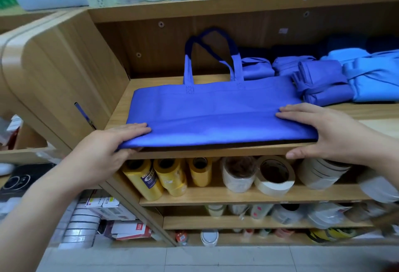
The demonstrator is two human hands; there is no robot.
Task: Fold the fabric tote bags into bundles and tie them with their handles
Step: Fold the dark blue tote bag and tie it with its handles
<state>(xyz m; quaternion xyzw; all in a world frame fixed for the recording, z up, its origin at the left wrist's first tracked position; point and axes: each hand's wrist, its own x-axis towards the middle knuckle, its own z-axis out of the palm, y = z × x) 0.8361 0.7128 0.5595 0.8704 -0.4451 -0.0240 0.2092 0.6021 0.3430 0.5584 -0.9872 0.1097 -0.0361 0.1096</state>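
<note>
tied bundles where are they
Head view: the tied bundles lie on the wooden shelf at the right, beyond the right hand and beside the flat blue tote bag.

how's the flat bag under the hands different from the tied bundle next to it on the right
The flat bag lies spread wide across the shelf; the bundle is folded small and thick. The flat bag's handles stick up loose against the back, while the bundle's are wrapped around it. Both are the same violet-blue fabric.
</note>
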